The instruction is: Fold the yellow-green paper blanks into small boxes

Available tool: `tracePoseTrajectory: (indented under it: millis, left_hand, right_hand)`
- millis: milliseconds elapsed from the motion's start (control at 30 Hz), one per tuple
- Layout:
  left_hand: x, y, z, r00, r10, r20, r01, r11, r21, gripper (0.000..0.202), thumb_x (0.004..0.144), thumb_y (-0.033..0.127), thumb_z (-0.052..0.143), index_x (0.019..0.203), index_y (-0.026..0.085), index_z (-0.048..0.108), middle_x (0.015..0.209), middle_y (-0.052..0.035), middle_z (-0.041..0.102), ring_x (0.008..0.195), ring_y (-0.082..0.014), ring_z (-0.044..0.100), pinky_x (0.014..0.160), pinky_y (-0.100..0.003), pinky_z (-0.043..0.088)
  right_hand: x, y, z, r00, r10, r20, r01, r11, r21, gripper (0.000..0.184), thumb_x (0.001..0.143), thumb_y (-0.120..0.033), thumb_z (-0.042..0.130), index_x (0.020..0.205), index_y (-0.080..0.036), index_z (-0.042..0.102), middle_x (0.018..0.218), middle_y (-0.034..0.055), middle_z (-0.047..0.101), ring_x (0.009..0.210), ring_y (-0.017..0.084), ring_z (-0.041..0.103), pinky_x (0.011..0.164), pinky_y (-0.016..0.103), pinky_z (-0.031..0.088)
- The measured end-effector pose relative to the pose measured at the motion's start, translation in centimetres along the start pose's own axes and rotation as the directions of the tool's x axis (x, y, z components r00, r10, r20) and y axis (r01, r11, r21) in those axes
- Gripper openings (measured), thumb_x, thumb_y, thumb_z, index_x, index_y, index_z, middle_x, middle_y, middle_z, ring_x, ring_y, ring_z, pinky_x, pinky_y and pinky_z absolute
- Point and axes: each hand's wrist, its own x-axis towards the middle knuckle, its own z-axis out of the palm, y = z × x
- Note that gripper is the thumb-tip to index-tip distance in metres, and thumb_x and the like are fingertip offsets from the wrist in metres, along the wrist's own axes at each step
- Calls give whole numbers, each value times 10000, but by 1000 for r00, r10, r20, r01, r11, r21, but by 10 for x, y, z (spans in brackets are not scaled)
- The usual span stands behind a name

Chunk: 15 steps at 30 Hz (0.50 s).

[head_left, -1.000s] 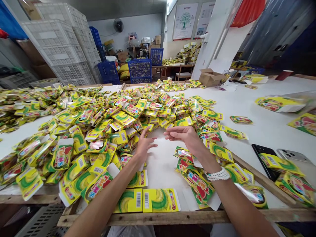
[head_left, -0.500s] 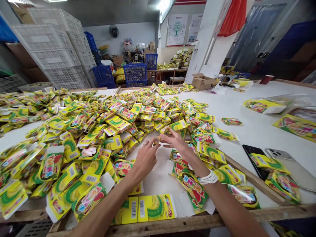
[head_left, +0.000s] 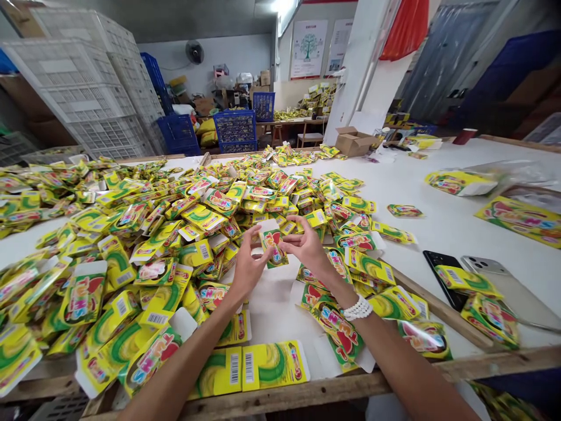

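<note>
Between my two hands is a small printed carton, green and yellow with a red fruit picture and a white flap standing up at its top. The fingers of my left hand pinch it along its left side. From the right, the thumb and fingertips of my right hand, with a white beaded bracelet at the wrist, grip its lower part. Just beyond the hands rises a big heap of similar cartons. Two yellow cartons lie end to end by the near table edge, below the hands.
A wooden strip runs along the white table to the right. Past it lie a black phone and a silver phone, with cartons over them. An open cardboard box stands at the back. White crates are stacked at the far left.
The carton now shows its printed front and raised white flap between my hands, where before it was mostly hidden by my fingers. The whole view has shifted slightly.
</note>
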Motion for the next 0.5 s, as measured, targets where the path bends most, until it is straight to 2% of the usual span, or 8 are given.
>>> tracePoseTrajectory:
  millis: [67, 133, 233, 367, 500]
  left_hand:
    - [2, 1, 0, 996, -64, 66, 74, 985, -156, 689, 873, 472, 832, 1430, 258, 488, 1290, -119, 740, 1035, -230, 768, 812, -319, 639]
    - [2, 3, 1, 994, -75, 81, 93, 965, -246, 767, 847, 509, 859, 1438, 270, 431, 1224, -100, 774, 1016, -226, 785, 849, -329, 640]
    - [1, 4, 2, 991, -109, 83, 128, 950, -285, 824, 832, 573, 858, 1428, 291, 364, 1223, -99, 783, 952, -220, 798, 742, -288, 637]
    - [1, 6, 3, 979, -171, 112, 197, 938, -285, 918, 804, 594, 870, 1484, 302, 326, 1244, -110, 779, 891, -228, 798, 578, -245, 624]
    - [1, 9, 4, 986, -137, 96, 162, 930, -331, 983, 785, 548, 897, 1567, 281, 363, 1261, -127, 774, 962, -262, 793, 555, -253, 650]
  right_hand:
    - [-3, -3, 2, 998, -58, 29, 59, 998, -32, 687, 668, -314, 882, 1295, -248, 611, 782, -20, 788, 727, 193, 777, 676, 280, 624]
    - [-5, -4, 3, 994, -90, 59, 94, 994, -62, 578, 715, -333, 854, 1252, -233, 664, 834, 7, 799, 768, 200, 788, 703, 287, 634]
    - [-7, -4, 5, 993, -111, 36, 114, 989, -90, 555, 737, -355, 844, 1264, -219, 736, 881, 29, 808, 833, 227, 802, 785, 336, 666]
    - [-8, -2, 9, 990, -121, -76, 116, 991, -65, 735, 697, -358, 886, 1398, -221, 717, 910, 36, 821, 893, 252, 812, 874, 389, 685]
    - [-10, -1, 11, 989, -142, -43, 140, 989, -54, 712, 723, -373, 880, 1400, -208, 736, 972, 45, 828, 884, 236, 798, 871, 387, 680]
